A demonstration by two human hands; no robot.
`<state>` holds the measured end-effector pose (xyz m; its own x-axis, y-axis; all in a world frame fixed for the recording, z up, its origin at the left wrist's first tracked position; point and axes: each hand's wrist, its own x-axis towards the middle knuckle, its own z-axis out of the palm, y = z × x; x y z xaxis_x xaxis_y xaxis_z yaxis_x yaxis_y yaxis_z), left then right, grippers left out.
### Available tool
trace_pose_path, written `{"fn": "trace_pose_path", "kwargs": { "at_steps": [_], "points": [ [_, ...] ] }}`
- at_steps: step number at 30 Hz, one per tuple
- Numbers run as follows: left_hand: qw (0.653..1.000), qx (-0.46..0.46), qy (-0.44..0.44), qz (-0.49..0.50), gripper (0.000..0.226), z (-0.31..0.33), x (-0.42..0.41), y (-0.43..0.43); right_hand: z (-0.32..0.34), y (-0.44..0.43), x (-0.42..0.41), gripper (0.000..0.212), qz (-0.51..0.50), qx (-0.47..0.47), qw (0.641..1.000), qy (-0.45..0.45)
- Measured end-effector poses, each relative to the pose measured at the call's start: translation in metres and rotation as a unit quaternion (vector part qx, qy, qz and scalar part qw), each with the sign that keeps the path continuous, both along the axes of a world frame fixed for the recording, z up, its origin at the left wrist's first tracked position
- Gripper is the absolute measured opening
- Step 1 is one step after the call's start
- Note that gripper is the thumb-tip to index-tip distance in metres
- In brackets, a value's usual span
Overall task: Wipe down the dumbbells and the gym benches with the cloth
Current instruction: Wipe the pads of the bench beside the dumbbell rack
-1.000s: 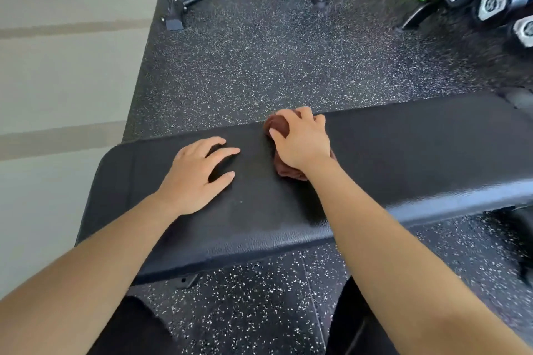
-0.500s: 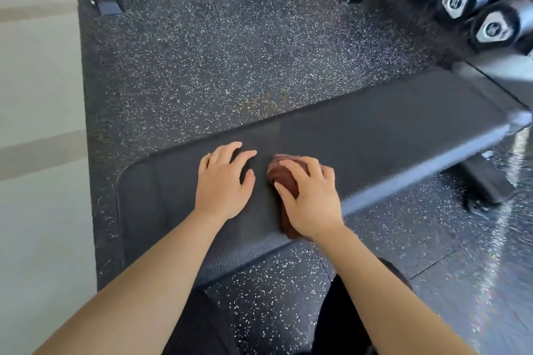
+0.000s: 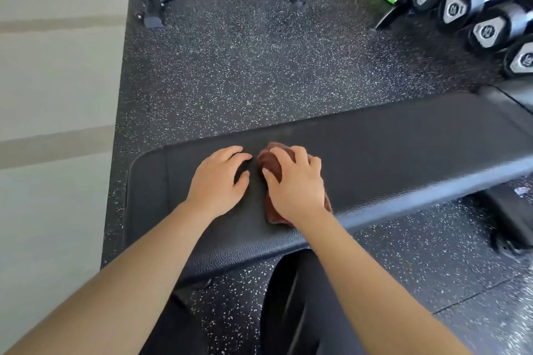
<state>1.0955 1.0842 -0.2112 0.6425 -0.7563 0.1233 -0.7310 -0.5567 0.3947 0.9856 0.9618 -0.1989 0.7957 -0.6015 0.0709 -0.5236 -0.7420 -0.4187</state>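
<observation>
Head cam: R hand [image 3: 297, 184] grips cloth [image 3: 271, 164] on bench [image 3: 403, 153]; L hand [image 3: 216, 181] rests flat, fingers relaxed. Risk: bunched cloth may skip edges, leaving patches unwiped.

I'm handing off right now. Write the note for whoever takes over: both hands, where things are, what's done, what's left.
Right hand: grips the brown cloth, pressing it on the black bench pad near its left end.
Left hand: rests on the pad just left of the cloth, holding nothing.
Dumbbells: on the rack, far right, neither hand near them.
Done: bench wipe is under way; how much is covered cannot be told.
Left: the rest of this pad, then the dumbbells if not yet wiped.
</observation>
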Motion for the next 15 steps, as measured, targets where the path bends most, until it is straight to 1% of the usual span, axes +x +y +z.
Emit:
{"fn": "trace_pose_path", "kwargs": {
  "at_steps": [2,5,11,15],
  "points": [
    [0.999,0.015,-0.024,0.023,0.042,-0.003,0.003,0.017,-0.004,0.019,-0.011,0.043,0.004,-0.007,1.0,-0.012],
    [0.999,0.009,-0.028,0.023,0.043,-0.006,0.003,0.032,-0.005,0.019,-0.004,0.042,-0.02,0.018,0.999,-0.021],
    [0.999,-0.001,-0.03,0.038,0.043,-0.007,0.005,0.029,-0.001,-0.004,0.053,0.043,-0.031,0.027,0.999,-0.006],
    [0.998,-0.013,-0.032,0.043,0.042,-0.008,0.005,0.03,0.004,-0.022,0.088,0.039,-0.033,0.035,0.999,0.004]
  ]
}}
